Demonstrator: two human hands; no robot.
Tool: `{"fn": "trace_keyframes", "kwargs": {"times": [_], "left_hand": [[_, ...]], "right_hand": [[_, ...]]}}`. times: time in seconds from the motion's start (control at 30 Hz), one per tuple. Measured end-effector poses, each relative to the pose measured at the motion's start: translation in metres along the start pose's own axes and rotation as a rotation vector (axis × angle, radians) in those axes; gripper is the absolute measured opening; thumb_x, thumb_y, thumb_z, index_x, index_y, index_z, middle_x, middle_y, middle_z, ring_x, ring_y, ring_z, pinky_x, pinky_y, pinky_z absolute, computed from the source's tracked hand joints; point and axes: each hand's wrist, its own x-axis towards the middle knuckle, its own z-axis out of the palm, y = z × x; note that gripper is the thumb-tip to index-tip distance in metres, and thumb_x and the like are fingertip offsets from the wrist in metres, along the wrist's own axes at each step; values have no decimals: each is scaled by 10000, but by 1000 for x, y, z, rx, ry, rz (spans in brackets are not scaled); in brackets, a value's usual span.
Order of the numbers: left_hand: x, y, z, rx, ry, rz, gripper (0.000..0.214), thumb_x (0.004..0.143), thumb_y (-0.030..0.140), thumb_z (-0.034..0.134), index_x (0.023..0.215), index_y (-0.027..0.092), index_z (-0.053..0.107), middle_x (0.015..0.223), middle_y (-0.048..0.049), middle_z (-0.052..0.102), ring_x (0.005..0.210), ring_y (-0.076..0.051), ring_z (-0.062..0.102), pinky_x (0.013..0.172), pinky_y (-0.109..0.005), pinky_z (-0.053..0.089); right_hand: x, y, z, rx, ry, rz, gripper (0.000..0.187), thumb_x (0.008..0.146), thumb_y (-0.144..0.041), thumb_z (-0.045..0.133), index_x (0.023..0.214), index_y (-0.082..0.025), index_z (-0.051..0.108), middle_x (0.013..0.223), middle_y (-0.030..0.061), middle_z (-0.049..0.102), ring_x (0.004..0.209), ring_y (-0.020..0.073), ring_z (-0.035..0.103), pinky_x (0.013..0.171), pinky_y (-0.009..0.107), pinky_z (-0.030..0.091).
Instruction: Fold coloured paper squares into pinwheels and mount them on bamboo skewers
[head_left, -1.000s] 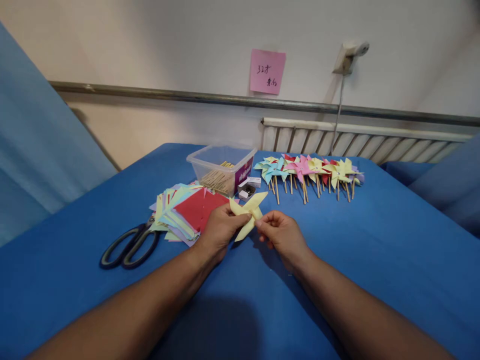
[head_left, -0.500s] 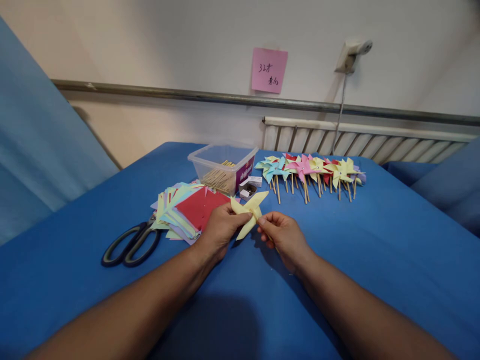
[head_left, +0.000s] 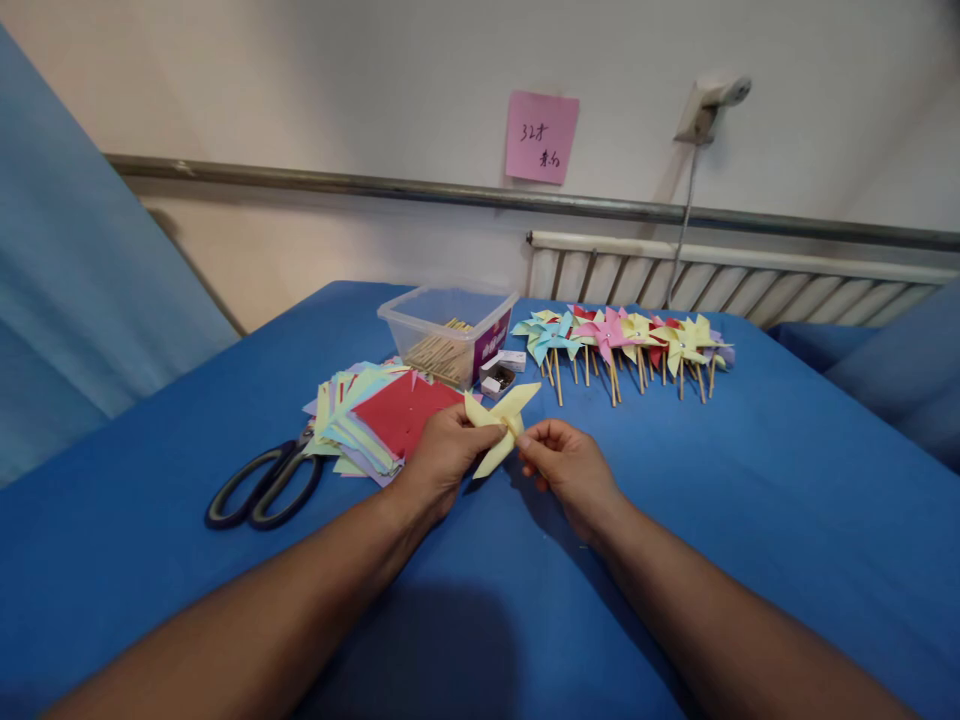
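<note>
A pale yellow paper pinwheel (head_left: 501,424) is held just above the blue cloth between both hands. My left hand (head_left: 441,462) pinches its left side with closed fingers. Closed on its centre from the right is my right hand (head_left: 568,470), thumb and forefinger pressed together there. A stick under the right hand cannot be made out. Just left of the hands lies a stack of coloured paper squares (head_left: 375,420) with a red sheet on top.
Black-handled scissors (head_left: 262,487) lie left of the paper stack. A clear plastic box (head_left: 447,333) of wooden sticks and a small open box of pins (head_left: 498,377) stand behind the hands. A row of finished pinwheels (head_left: 622,342) lies at the back right. A radiator (head_left: 720,285) runs along the wall.
Both hands hold the yellow pinwheel in almost the same place; only the head view has shifted slightly.
</note>
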Motion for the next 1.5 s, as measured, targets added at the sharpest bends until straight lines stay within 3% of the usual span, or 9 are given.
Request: {"fn": "trace_keyframes", "kwargs": {"times": [1.5], "left_hand": [[0,3,1,34,80,24,225,549,195,762,733,122,655,651,-30,674,519,-132,582,495,-231,439]], "right_hand": [[3,-2,-1,-118,101,-141,203,620,-323,704,655,-173,571,513,-43,527,451,76,409,427,213,304]]}}
